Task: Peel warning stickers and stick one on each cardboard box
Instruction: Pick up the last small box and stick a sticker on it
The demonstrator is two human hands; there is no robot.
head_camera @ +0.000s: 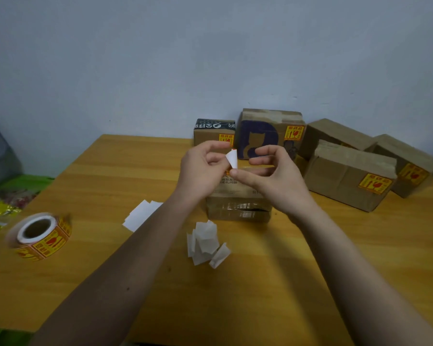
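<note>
My left hand and my right hand meet above a flat cardboard box at the table's middle. Between them they pinch a small warning sticker, whose white backing curls away at the top. A yellow and red sticker roll lies on its side at the left. Behind stand a small box with a black top and a box with a blue cat print, each bearing a yellow sticker. At the right, two of three brown boxes show stickers.
Several peeled white backing papers lie in a heap near the table's middle, and more white sheets lie beside my left forearm. The wooden table meets a plain wall behind. Coloured bags sit off the left edge.
</note>
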